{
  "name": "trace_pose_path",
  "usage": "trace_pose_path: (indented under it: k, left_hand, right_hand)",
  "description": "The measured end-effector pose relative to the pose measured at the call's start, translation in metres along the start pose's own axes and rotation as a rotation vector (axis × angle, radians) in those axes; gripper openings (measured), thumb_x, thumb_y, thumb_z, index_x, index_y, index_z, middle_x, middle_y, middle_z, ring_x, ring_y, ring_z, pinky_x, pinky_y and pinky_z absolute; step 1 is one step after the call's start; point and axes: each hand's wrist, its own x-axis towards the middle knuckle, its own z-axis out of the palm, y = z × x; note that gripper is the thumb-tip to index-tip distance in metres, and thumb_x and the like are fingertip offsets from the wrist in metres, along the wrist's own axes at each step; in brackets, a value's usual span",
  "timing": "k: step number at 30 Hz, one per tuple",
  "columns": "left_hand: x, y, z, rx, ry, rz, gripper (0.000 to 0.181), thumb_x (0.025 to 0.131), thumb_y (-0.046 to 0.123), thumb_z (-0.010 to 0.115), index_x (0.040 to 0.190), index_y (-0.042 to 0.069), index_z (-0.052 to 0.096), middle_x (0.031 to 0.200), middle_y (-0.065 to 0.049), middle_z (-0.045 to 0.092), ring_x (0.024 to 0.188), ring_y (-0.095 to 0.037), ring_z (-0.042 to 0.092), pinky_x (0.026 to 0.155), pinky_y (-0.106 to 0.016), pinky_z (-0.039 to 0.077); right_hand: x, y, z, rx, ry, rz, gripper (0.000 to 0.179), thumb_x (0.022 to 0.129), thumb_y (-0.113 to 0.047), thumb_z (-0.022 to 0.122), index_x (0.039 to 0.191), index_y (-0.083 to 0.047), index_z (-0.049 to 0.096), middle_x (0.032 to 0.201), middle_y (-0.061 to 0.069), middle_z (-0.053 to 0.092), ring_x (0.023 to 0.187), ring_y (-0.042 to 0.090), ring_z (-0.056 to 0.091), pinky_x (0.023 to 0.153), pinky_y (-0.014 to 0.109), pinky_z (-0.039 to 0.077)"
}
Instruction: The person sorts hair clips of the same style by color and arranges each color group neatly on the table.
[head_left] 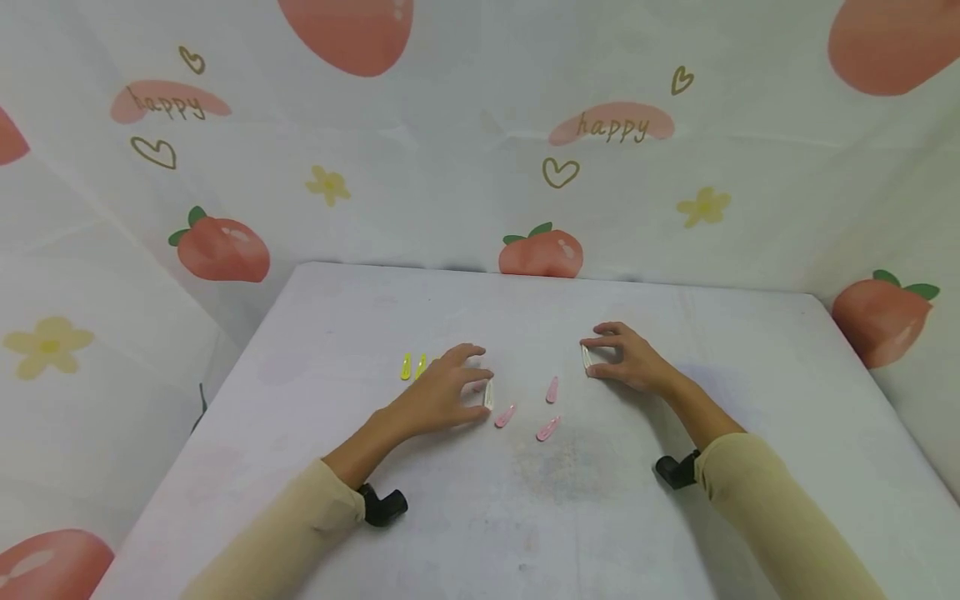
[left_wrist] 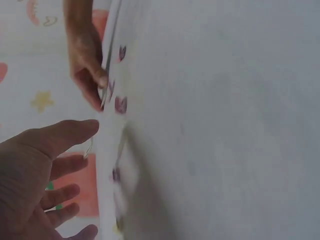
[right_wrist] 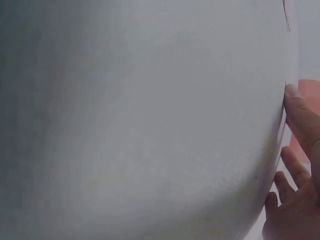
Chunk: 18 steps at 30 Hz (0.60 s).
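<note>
Between the thumb and index finger of my left hand [head_left: 441, 393], a white snap hair clip [head_left: 489, 395] is pinched by its ends. My right hand [head_left: 636, 360] holds another white hair clip [head_left: 587, 360] the same way, farther right and a little farther back. Pink hair clips lie on the table between the hands: one [head_left: 506, 416] close to my left thumb, one [head_left: 552, 390] farther back, and one [head_left: 548, 429] nearer the front. Beyond my left hand are yellow hair clips [head_left: 406, 367], partly hidden by it. In the right wrist view, the held clip barely shows.
A white cloth covers the table [head_left: 480, 533], with a greyish smudge in front of the pink clips. Behind stands a white curtain [head_left: 450, 150] printed with peaches and flowers. Black wrist cameras [head_left: 384, 507] sit at both beige sleeves [head_left: 780, 500].
</note>
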Motion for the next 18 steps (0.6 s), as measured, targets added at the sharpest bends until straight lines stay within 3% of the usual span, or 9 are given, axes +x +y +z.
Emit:
trace_pose_path:
  k: [8,18]
  left_hand:
    - [-0.04,-0.029,-0.021,-0.015,-0.043,-0.088,0.047,0.077,0.028,0.083,0.12,0.011,0.073,0.149,-0.012,0.045,0.143,-0.033,0.034,0.106,-0.059,0.037]
    - [-0.059,-0.045,-0.026,0.055,-0.096,-0.11,0.046,0.078,0.033,0.084,0.119,0.015,0.075,0.148,-0.019,0.044,0.144,-0.04,0.029,0.105,-0.062,0.035]
  right_hand:
    - [-0.001,-0.004,-0.004,-0.004,0.008,-0.007,0.051,0.085,-0.019,0.079,0.129,0.003,0.064,0.141,0.027,0.044,0.135,0.048,0.035,0.108,0.066,0.026]
    - [0.002,-0.005,-0.001,-0.056,0.005,-0.009,0.051,0.084,-0.021,0.08,0.127,0.002,0.066,0.137,0.028,0.047,0.131,0.048,0.04,0.107,0.065,0.03]
